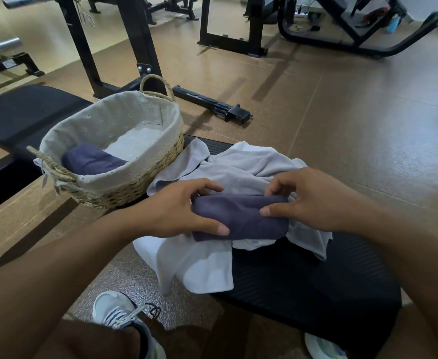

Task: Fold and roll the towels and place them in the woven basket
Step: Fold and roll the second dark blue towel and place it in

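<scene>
A dark blue-grey rolled towel point(241, 216) lies on a heap of loose pale grey towels point(241, 167) on a black bench pad. My left hand point(176, 208) grips its left end and my right hand point(313, 200) grips its right end, thumbs on the near side. A white towel point(202, 268) hangs off the pad's near-left edge under the heap. The woven basket point(140, 177) with a pale cloth lining stands to the left, touching the heap. One rolled dark towel point(91, 159) lies inside it at the near-left end.
The black bench pad point(316, 281) runs under the towels. Black gym frames point(140, 40) stand behind the basket, and a loose black bar point(212, 104) lies on the brown floor. My shoes point(119, 314) are at the bottom.
</scene>
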Demonstrator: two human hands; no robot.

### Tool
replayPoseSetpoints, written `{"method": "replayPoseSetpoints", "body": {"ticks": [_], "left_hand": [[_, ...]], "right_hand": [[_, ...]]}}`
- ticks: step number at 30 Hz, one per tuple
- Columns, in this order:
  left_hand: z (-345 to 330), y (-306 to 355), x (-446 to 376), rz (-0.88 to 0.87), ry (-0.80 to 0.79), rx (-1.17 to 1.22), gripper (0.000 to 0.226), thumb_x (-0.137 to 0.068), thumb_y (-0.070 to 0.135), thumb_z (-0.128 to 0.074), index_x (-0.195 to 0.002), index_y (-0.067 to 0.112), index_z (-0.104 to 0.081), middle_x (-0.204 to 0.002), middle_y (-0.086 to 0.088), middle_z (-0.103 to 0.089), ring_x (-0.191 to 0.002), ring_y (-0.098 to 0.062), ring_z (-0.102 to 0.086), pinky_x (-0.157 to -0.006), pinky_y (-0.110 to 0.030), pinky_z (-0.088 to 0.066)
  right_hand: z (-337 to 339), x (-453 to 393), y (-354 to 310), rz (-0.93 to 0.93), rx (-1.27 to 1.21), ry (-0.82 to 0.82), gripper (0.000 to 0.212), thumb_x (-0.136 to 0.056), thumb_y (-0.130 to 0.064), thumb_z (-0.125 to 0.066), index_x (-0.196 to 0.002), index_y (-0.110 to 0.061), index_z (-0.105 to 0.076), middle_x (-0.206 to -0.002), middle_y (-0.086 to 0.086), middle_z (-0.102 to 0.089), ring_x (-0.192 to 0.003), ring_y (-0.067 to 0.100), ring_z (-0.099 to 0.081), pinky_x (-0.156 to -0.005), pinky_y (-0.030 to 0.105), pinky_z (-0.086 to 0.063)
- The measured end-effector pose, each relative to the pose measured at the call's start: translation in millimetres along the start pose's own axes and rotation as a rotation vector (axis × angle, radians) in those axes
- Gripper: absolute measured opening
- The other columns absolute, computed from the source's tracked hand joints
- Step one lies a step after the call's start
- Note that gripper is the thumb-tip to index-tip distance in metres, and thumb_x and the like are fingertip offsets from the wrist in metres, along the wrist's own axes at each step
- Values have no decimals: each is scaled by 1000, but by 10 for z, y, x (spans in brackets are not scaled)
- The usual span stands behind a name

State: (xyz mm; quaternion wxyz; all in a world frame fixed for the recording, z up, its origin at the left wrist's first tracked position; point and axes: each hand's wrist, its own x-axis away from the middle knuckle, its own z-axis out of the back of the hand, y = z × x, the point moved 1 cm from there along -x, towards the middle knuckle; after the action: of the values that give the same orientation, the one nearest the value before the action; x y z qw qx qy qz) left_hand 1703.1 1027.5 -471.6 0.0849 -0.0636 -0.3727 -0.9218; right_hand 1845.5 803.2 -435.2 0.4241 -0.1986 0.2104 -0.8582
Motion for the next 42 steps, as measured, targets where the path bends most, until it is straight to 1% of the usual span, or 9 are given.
{"method": "replayPoseSetpoints", "body": {"ticks": [5, 11, 14, 17, 27, 31, 36, 39, 42], "left_hand": [[-13, 36, -3, -44, 76, 113, 69, -55, 66, -86, -116, 43, -63, -107, 16, -69, -97, 1, -66, -83, -15, -50], [-14, 144, 54, -196, 163, 119, 63, -58, 34, -97, -112, 41, -64, -100, 11, -65, -100, -4, -64, -85, -19, -51], [-9, 197, 85, -233, 172, 143, 63, -58, 35, -98, -110, 42, -64, -97, 9, -65, -95, -7, -65, -80, -17, -51], [14, 207, 74, -195, 246, 158, 64, -51, 53, -92, -108, 44, -65, -92, 8, -68, -87, -10, -66, -76, -19, -51], [119, 185, 113, 116, 424, 381, 52, -66, 32, -91, -111, 25, -67, -98, 4, -73, -87, -12, -72, -79, -31, -61], [144, 213, 186, 332, 82, 1032, 61, -73, 39, -83, -123, 11, -64, -107, -12, -71, -93, -24, -74, -78, -33, -62], [234, 220, 262, 125, -271, 1395, 91, -67, 52, -87, -139, 6, -58, -143, -21, -56, -132, -36, -56, -107, -40, -50], [184, 308, 272, 231, -184, 1348, 87, -74, 71, -67, -128, 3, -66, -123, -20, -69, -109, -28, -69, -89, -36, -59], [-6, 436, 253, 358, -149, 1320, 52, -82, 46, -65, -117, 8, -72, -106, -12, -75, -83, -19, -73, -74, -33, -64]], "right_hand": [[-3, 4, 26, -6, -37, 13, 27, -71, -49, -84, -90, -36, -69, -92, -19, -68, -90, -2, -61, -73, 17, -43], [-18, 35, -44, 64, 60, -96, 99, -58, -80, -73, -145, -47, -41, -138, -28, -49, -131, -2, -42, -110, 27, -38], [-43, 57, -106, 74, 65, -104, 80, -64, -71, -76, -136, -47, -49, -117, -28, -56, -111, -7, -50, -91, 10, -39], [-5, 46, -130, 95, 4, -29, 41, -70, -52, -84, -106, -44, -66, -94, -21, -66, -88, -7, -58, -71, 12, -42], [-12, 78, -224, 196, 69, 377, 29, -74, -42, -78, -99, -37, -64, -89, -16, -60, -79, 1, -55, -73, 33, -48], [-53, 53, -297, 381, 148, 601, 26, -77, -23, -79, -102, -22, -69, -90, -14, -52, -79, 7, -48, -70, 28, -40], [-86, 15, -290, 527, 223, 726, 20, -78, -6, -77, -95, -15, -71, -97, 3, -60, -95, 13, -45, -81, 26, -32], [-115, -16, -258, 519, 69, 765, 21, -75, 0, -80, -88, -13, -72, -102, 5, -63, -106, 24, -52, -88, 34, -43], [-136, -51, -269, 479, 28, 757, 22, -74, -1, -81, -87, -16, -73, -118, 5, -63, -124, 24, -47, -102, 32, -39]]}}
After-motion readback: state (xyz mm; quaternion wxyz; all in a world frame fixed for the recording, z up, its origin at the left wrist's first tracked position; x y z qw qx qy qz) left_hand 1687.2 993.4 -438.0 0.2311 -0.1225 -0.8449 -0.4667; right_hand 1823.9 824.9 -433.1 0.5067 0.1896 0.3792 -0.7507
